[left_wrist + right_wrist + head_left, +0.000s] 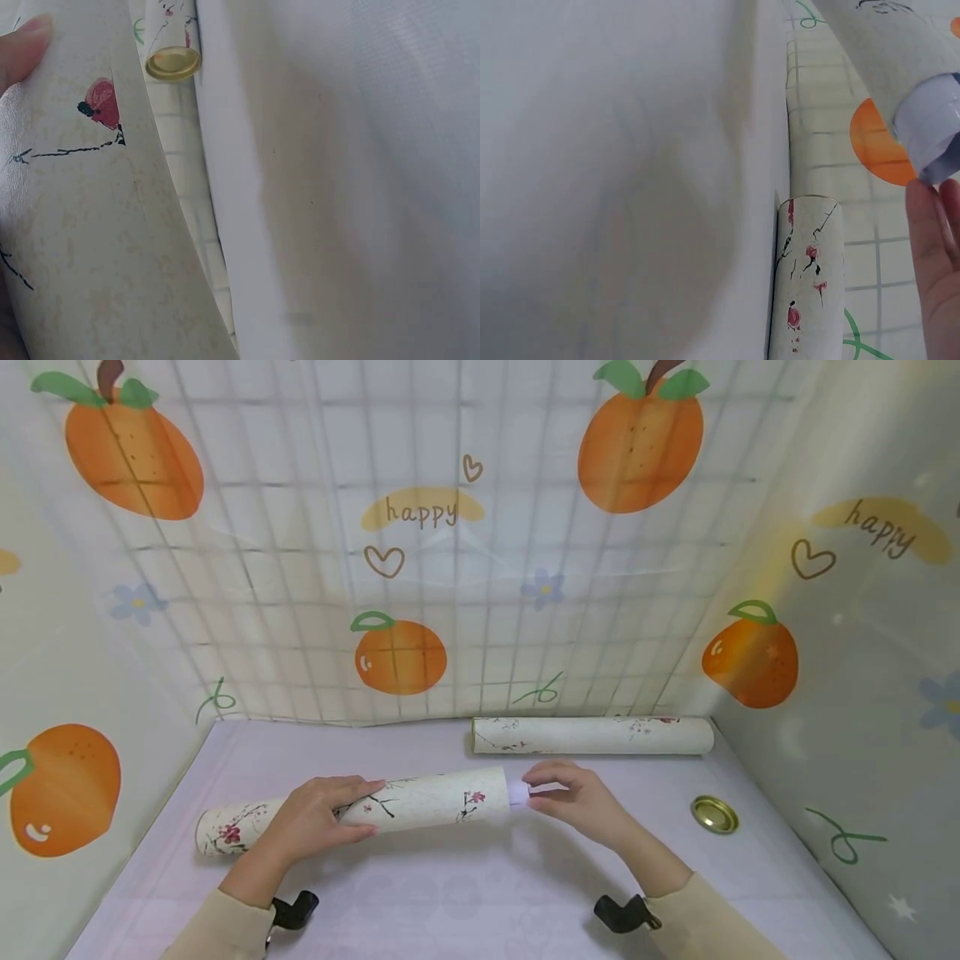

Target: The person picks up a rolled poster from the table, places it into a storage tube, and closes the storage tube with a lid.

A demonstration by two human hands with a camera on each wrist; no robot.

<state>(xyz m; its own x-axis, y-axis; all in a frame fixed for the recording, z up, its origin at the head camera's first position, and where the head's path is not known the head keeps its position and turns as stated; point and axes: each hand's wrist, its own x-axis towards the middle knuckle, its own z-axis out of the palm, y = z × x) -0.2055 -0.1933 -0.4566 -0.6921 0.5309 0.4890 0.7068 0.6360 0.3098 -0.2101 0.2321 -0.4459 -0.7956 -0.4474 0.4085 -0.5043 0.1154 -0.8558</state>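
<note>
My left hand (318, 814) grips a white paper tube (442, 800) printed with plum blossoms, around its middle. The tube is tilted, its right end raised off the table. A pale rolled sheet of paper (517, 792) sticks out a short way from that end. At the sheet's edge, my right hand (577, 797) pinches with thumb and fingers. In the right wrist view the paper roll (928, 124) shows as a hollow curl inside the tube's mouth, fingertips at its lower rim. In the left wrist view the tube (97, 225) fills the left side, with a fingertip on it.
A second blossom-printed tube (592, 737) lies along the back edge of the table; its gold end cap (173, 64) shows in the left wrist view. A round gold lid (715, 814) lies to the right of my right hand. Orange-printed curtains (480, 635) enclose the table.
</note>
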